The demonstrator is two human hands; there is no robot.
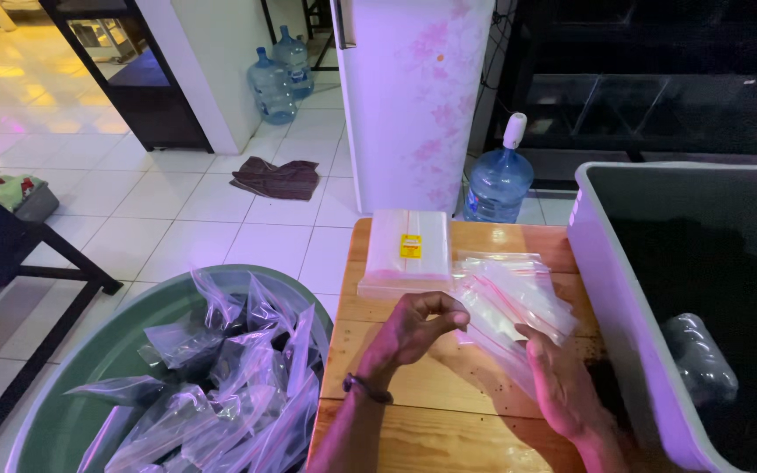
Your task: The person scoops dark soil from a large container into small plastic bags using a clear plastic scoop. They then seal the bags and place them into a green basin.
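On the wooden table [413, 385] a flat stack of clear bags [405, 254] with a small yellow square label [410, 246] lies at the far edge, and a looser pile of red-striped zip bags [519, 293] lies just beside it. The left hand [413, 328] pinches the near edge of one zip bag from that pile, fingers curled, while the right hand [562, 381] grips the same pile from below, palm down. A green tub [72, 403] of filled clear bags stands left of the table; a grey bin [606, 289] stands right.

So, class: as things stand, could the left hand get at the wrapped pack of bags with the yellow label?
Probably yes: the left hand sits just below the wrapped pack on the wooden table, nothing between.
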